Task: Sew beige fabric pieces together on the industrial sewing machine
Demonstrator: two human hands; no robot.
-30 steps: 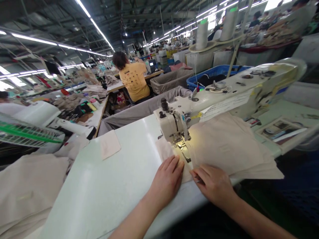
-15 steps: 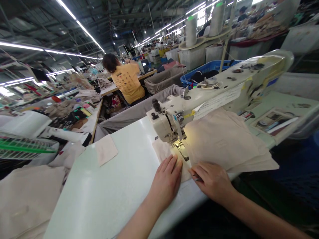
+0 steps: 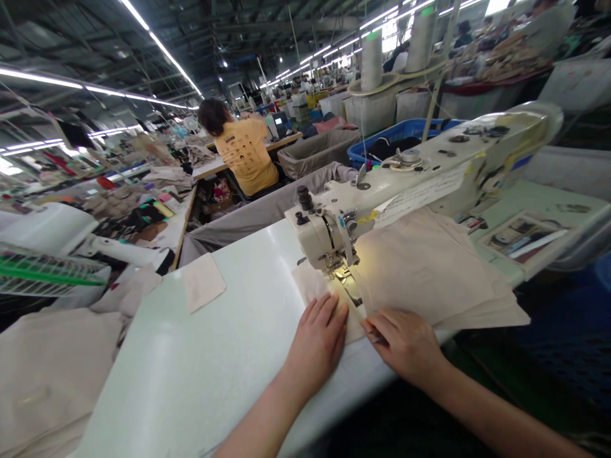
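Note:
My left hand [image 3: 319,331] lies flat on a small beige fabric piece [image 3: 308,284], its fingers stretched toward the presser foot [image 3: 342,275] of a sewing machine [image 3: 317,235]. Part of the piece runs under the foot, in the glow of the machine's lamp. At the near right edge of this piece, my right hand [image 3: 405,343] is closed, thumb and fingertips pinched together. A small dark metal tool [image 3: 379,338] shows inside that hand; its kind is mostly hidden. Just beyond my right hand, a stack of larger beige fabric panels [image 3: 429,273] lies beneath the machine's arm.
Another small beige piece [image 3: 204,283] lies on the pale tabletop [image 3: 210,362]. More beige panels [image 3: 52,362] are at the left, below a green-and-white fan [image 3: 48,273]. Behind the table stand a grey cloth bin [image 3: 238,222] and a seated co-worker [image 3: 248,152]. Thread cones [image 3: 371,63] stand above.
The view has shifted slightly. The small fabric piece and my left hand are a little nearer the presser foot. My right hand keeps nearly the same place and pose.

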